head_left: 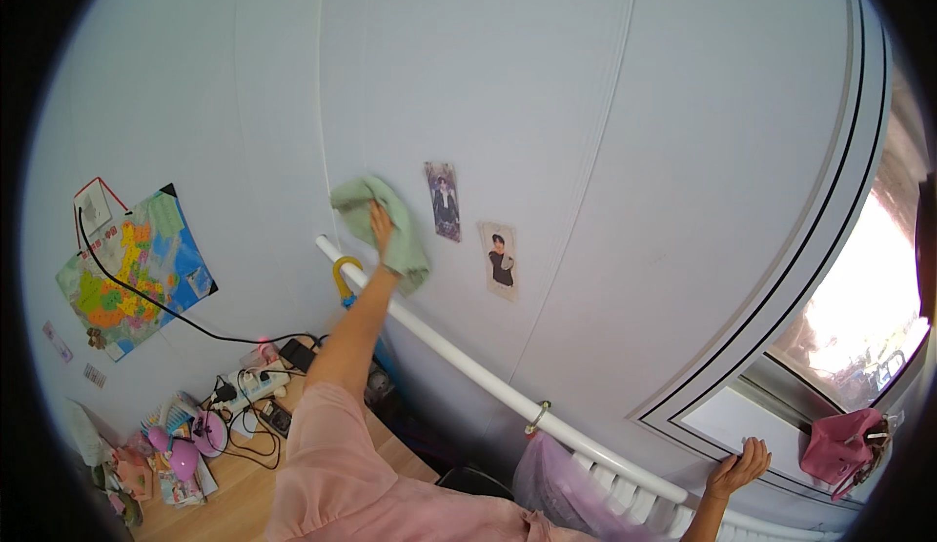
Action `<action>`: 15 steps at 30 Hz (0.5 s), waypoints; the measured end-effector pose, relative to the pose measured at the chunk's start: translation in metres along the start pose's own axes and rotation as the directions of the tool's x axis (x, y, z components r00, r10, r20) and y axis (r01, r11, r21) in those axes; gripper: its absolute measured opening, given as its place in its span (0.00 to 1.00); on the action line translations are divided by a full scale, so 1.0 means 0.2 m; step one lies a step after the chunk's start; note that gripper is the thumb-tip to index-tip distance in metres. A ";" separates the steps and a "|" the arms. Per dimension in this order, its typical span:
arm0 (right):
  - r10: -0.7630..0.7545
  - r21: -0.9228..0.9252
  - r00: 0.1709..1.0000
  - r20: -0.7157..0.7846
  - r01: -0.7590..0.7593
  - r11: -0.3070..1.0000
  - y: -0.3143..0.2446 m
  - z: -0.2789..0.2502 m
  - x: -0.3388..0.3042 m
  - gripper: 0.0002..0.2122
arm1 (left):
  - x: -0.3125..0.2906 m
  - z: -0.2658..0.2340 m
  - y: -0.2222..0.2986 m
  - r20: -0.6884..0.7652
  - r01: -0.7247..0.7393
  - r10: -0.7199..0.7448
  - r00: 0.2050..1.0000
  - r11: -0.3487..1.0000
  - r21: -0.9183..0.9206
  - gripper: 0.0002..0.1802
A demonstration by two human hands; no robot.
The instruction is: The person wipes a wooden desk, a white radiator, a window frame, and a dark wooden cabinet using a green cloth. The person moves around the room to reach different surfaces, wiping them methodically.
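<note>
My left arm, in a pink sleeve, reaches up to the pale wall. There my left hand [383, 233] holds a light green cloth [398, 212] against the wall, its fingers over the bunched fabric. Just right of the cloth are two small picture cards, one dark [442, 200] and one pale [499, 260], fixed to the wall. At the lower right my right hand [742, 468] rests by the ledge of the window [734, 425], fingers loosely bent, with nothing seen in it.
A white rail [459, 361] slants below the cloth, with a yellow hook handle [341, 270] near its upper end. Cables, a power strip [252, 389] and a purple lamp [183, 459] crowd the wooden desk [239, 498]. A pink bag [841, 447] hangs beside the window.
</note>
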State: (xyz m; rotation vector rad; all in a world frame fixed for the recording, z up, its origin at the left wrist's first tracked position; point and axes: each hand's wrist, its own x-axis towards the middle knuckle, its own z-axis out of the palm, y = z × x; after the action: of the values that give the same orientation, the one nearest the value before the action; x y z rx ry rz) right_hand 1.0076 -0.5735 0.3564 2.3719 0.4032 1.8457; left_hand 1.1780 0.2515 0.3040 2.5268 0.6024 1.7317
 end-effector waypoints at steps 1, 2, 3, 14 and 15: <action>0.025 0.078 0.999 -0.041 -0.022 0.997 -0.06 0.10 0.01 0.17 | -0.06 0.00 -0.22 -0.054 0.034 -0.034 0.998 0.999 -0.008 0.39; 0.063 0.176 0.994 -0.086 -0.048 0.983 -0.14 0.23 0.02 0.17 | -0.08 -0.06 -0.49 -0.122 0.057 -0.057 0.991 0.998 -0.002 0.39; 0.037 0.094 0.998 -0.049 -0.033 0.995 -0.08 0.16 -0.01 0.18 | -0.26 -0.06 -0.11 0.021 0.114 -0.112 0.993 0.968 -0.225 0.39; 0.042 0.102 0.991 -0.124 -0.029 0.994 -0.12 0.20 0.03 0.16 | -0.56 -0.25 0.15 -0.017 0.215 -0.231 0.973 0.927 -0.308 0.37; 0.026 0.049 0.994 -0.103 -0.021 0.999 -0.08 0.12 0.03 0.16 | -0.69 -0.33 0.50 0.052 0.166 -0.158 0.986 0.921 -0.353 0.34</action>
State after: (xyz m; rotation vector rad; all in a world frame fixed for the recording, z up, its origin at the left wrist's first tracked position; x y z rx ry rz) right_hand 1.0300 -0.5548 0.3511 2.3270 0.4356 1.9977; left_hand 1.1052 0.1000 0.2286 2.1799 0.4339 1.5861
